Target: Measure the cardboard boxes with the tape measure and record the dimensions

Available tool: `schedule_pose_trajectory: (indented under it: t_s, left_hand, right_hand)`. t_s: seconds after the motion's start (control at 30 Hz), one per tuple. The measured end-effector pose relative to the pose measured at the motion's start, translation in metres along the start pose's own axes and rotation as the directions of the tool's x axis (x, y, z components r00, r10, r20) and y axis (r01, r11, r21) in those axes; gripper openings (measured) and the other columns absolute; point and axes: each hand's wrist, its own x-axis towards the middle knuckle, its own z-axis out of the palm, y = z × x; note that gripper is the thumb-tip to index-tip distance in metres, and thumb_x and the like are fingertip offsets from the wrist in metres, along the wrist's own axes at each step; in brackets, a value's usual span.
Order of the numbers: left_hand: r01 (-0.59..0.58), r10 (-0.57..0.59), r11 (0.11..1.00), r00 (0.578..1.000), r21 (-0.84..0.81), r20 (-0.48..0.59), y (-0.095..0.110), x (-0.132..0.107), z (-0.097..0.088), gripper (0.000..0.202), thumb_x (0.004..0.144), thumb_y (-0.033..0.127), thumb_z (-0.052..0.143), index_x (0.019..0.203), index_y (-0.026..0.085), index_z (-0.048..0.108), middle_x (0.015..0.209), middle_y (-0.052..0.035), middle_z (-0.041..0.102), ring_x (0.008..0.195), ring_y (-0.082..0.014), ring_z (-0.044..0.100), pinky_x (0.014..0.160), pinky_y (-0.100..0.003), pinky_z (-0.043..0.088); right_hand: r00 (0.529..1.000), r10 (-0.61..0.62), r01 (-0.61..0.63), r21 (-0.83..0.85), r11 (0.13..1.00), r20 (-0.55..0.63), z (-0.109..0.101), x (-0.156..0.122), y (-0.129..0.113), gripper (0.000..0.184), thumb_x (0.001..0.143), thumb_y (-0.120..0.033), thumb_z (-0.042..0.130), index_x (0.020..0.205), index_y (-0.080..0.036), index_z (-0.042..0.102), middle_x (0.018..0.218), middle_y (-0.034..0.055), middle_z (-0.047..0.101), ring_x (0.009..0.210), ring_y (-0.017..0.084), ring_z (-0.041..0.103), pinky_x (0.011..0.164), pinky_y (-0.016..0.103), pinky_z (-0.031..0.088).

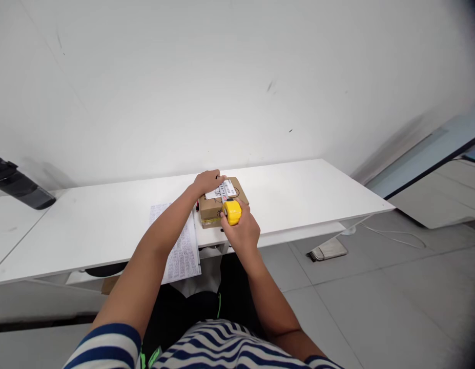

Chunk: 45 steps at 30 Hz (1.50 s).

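Note:
A small brown cardboard box (211,211) with a white printed label lies on the white table. My right hand (245,230) is closed around a yellow tape measure (232,212) at the box's near side. From its case the pulled-out blade (223,190) runs across the label to the far edge. There my left hand (208,182) is closed at the blade's end, its thumb against the tape and the other fingers partly hidden behind the box.
Handwritten paper sheets (183,255) hang over the front edge of the white table (291,192). A dark bottle (22,187) stands at far left, and a wall rises behind. On the floor at right lie a flat pale object (329,250) and a cable (398,246).

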Motion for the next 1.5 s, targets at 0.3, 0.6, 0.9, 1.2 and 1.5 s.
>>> schedule_pose_trajectory:
  t_s: [0.3,0.6,0.9,1.2,1.5]
  left_hand:
    - [0.013,-0.014,1.000,1.000,-0.027,-0.022,0.002,-0.003,0.001,0.042,0.100,0.057,0.035,0.100,0.022,0.058,0.106,-0.0082,0.075,0.094,-0.0252,0.066,0.072,-0.034,0.042]
    - [0.010,-0.012,0.998,0.999,-0.066,-0.033,0.001,-0.004,0.003,0.042,0.100,0.059,0.035,0.098,0.023,0.058,0.104,-0.0074,0.074,0.092,-0.0253,0.066,0.071,-0.034,0.042]
    - [0.009,-0.012,0.997,0.999,-0.081,-0.040,0.001,-0.005,0.003,0.043,0.101,0.058,0.035,0.100,0.023,0.058,0.106,-0.0083,0.074,0.093,-0.0260,0.066,0.075,-0.034,0.043]
    - [0.004,-0.007,0.997,0.999,-0.076,-0.038,0.001,-0.004,0.003,0.042,0.101,0.058,0.034,0.098,0.023,0.057,0.105,-0.0080,0.074,0.092,-0.0251,0.065,0.073,-0.034,0.042]
    - [0.008,-0.011,0.996,0.999,-0.093,-0.036,0.003,-0.005,0.002,0.041,0.101,0.057,0.035,0.098,0.023,0.058,0.105,-0.0079,0.074,0.092,-0.0249,0.065,0.074,-0.034,0.042]
  right_hand:
    - [0.999,-0.001,0.003,0.051,0.999,-0.032,0.003,-0.004,0.003,0.057,0.084,-0.046,0.062,0.135,-0.022,0.054,0.119,0.0108,0.074,0.098,0.028,0.072,0.080,0.039,0.055]
    - [0.999,-0.007,0.010,0.073,0.997,-0.041,0.005,-0.005,0.007,0.058,0.083,-0.047,0.064,0.135,-0.022,0.055,0.124,0.0108,0.072,0.103,0.028,0.071,0.083,0.039,0.055]
    - [0.998,-0.004,0.010,0.100,0.995,-0.057,0.007,-0.006,0.010,0.059,0.082,-0.048,0.064,0.135,-0.021,0.054,0.124,0.0115,0.071,0.105,0.028,0.070,0.085,0.040,0.055]
    - [0.995,0.009,0.003,0.125,0.992,-0.100,0.010,-0.008,0.010,0.061,0.082,-0.050,0.063,0.134,-0.019,0.055,0.127,0.0137,0.071,0.107,0.029,0.071,0.088,0.042,0.056]
    - [0.988,0.000,0.022,0.145,0.989,-0.151,0.018,-0.010,0.014,0.061,0.081,-0.051,0.063,0.132,-0.019,0.055,0.125,0.0146,0.071,0.107,0.029,0.071,0.090,0.043,0.056]
